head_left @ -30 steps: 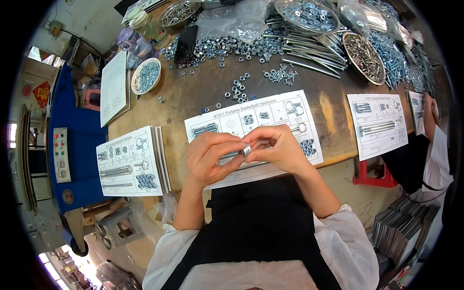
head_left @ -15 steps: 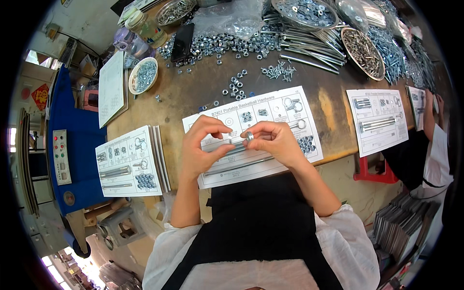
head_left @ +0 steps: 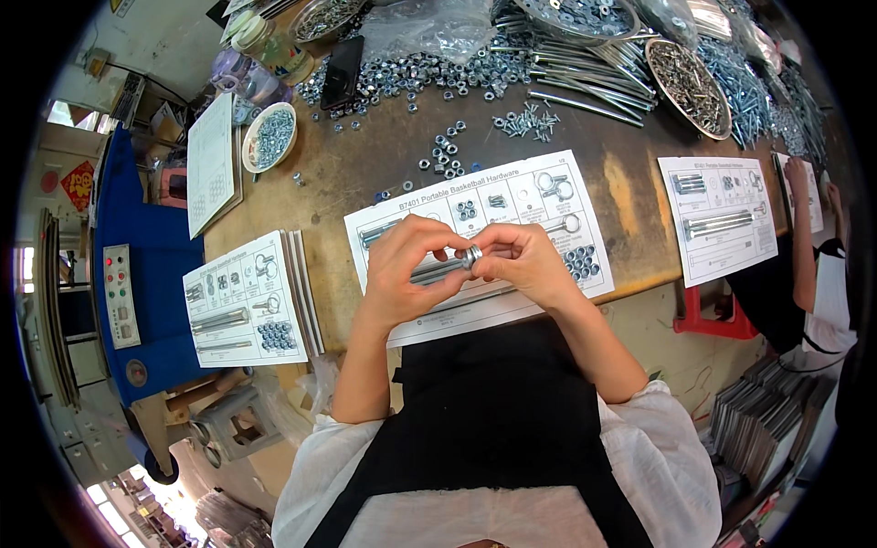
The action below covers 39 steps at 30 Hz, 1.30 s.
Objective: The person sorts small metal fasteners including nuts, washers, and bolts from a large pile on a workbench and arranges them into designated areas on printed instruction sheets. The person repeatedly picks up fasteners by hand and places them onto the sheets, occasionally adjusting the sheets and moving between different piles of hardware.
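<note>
Over a printed hardware card (head_left: pixel 438 320), my hands meet around a small stack of silver, round metal pieces that look like washers (head_left: pixel 471 257). My right hand (head_left: pixel 530 267) pinches the stack between thumb and fingers. From the other side, the thumb and fingertips of my left hand (head_left: pixel 399 271) close on its left edge. The card lies flat at the table's front edge and shows pictures of bolts, nuts and rings; my hands cover its middle. Just beyond the card sits a loose group of nuts (head_left: pixel 445 153).
More printed cards stand stacked at left (head_left: pixel 242 306), and another card (head_left: pixel 722 219) lies at right. A white bowl of small screws (head_left: pixel 272 137), a black phone (head_left: pixel 343 71), long bolts (head_left: pixel 585 78) and an oval tray of screws (head_left: pixel 690 89) line the back. Another person's arm (head_left: pixel 802 228) is at far right.
My left hand has moved right, its fingertips coming from apart onto the washers in my right hand. The whole view has shifted slightly.
</note>
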### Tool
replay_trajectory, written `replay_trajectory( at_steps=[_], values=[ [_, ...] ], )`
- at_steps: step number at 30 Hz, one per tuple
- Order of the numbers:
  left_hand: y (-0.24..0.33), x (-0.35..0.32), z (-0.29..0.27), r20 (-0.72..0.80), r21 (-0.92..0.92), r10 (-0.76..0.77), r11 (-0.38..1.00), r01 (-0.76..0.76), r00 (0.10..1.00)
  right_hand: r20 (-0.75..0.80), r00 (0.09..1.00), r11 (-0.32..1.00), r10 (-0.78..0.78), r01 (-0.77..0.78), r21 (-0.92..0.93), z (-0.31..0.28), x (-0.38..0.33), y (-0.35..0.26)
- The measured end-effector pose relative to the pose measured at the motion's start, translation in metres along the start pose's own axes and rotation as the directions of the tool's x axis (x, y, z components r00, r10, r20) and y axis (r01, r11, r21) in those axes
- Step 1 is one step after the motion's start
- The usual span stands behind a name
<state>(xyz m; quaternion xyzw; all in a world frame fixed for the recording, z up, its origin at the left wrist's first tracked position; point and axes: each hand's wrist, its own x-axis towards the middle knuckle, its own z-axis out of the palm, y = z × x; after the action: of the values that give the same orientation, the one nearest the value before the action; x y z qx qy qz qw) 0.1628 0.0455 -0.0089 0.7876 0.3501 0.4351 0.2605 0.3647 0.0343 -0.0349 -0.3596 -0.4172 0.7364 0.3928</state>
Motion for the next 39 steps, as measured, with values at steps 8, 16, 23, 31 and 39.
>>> replay_trajectory(
  at_steps=[8,16,23,31,39],
  values=[
    [-0.031,-0.012,0.003,-0.026,-0.351,-0.111,0.932,0.095,0.993,0.000,0.995,0.994,0.095,-0.095,0.052,-0.001,0.000,0.002],
    [-0.090,0.006,-0.011,0.256,0.618,-0.270,0.784,0.058,0.928,0.021,0.996,0.996,0.087,-0.087,0.001,-0.003,0.007,0.010],
    [-0.090,0.013,-0.008,0.311,0.663,-0.324,0.748,0.041,0.894,-0.003,0.997,0.997,0.071,-0.071,-0.036,-0.009,0.004,0.013],
    [-0.012,0.010,-0.007,0.108,0.281,0.146,0.944,-0.171,0.983,-0.051,0.996,0.997,-0.075,0.073,-0.027,-0.004,0.005,0.010],
    [-0.016,-0.004,-0.001,0.007,0.099,0.090,0.991,-0.090,0.996,0.045,0.997,0.994,-0.068,0.064,0.084,0.000,0.008,0.016]
  ],
)
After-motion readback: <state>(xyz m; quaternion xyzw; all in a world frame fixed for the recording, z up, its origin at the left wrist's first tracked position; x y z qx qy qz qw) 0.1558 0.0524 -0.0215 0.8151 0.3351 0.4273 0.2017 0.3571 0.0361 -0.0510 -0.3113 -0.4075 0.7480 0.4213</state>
